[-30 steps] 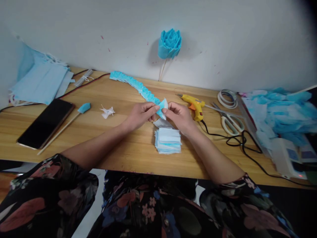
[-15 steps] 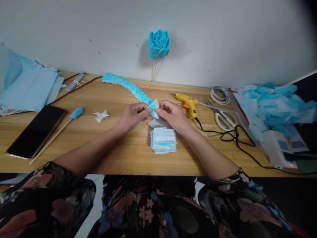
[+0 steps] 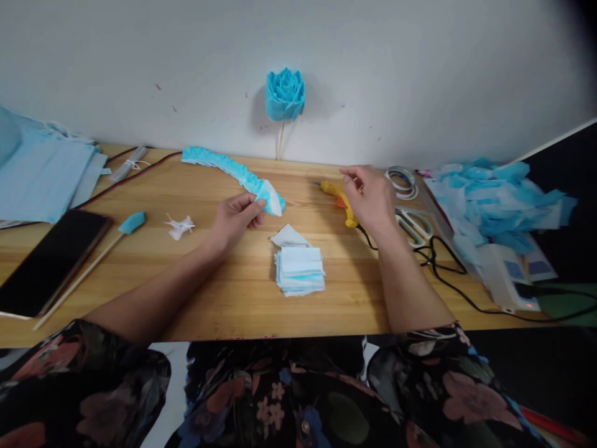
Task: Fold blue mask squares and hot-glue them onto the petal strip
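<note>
My left hand [image 3: 236,218] pinches a folded blue and white petal piece [image 3: 272,200] at the near end of a long row of overlapped blue petals [image 3: 219,163] lying on the wooden table [image 3: 205,274]. My right hand [image 3: 372,196] hovers over the yellow glue gun [image 3: 339,195], fingers curled and apart, holding nothing. A stack of cut white and blue squares [image 3: 299,269] lies between my arms, with one loose white piece [image 3: 288,236] beside it.
A blue flower on a stick [image 3: 284,94] leans on the wall. Scissors [image 3: 412,224], tape rolls [image 3: 402,180], a black cord [image 3: 448,274] and a heap of blue scraps [image 3: 489,199] lie right. A phone [image 3: 44,261], a blue-tipped stick [image 3: 88,252], a white scrap [image 3: 179,226] and stacked masks [image 3: 40,177] lie left.
My right hand let go of the petal piece and moved right to the glue gun. My left hand keeps the piece and lowered it onto the row's end.
</note>
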Demonstrator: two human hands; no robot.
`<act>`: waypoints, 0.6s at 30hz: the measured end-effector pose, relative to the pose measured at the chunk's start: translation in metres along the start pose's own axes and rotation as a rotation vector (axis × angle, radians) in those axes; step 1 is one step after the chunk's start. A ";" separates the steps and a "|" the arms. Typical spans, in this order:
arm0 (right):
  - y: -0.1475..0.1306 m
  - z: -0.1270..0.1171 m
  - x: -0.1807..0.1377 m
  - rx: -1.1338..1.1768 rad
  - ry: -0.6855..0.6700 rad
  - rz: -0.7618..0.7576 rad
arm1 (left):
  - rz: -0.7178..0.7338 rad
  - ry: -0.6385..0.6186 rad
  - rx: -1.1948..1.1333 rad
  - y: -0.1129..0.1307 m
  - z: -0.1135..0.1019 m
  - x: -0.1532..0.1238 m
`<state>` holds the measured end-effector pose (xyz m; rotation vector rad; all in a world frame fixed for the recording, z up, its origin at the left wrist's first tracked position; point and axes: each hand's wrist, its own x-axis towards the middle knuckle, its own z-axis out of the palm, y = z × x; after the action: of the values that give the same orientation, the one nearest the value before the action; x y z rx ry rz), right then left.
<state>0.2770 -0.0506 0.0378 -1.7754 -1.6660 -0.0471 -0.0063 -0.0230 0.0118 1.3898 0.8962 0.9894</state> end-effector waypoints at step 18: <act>-0.021 0.002 -0.008 -0.417 -0.342 -0.122 | -0.023 -0.002 0.014 -0.006 -0.001 0.000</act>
<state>0.2557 -0.0575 0.0423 -2.0716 -2.1311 -0.1636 -0.0072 -0.0218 0.0061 1.3892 0.9168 0.9655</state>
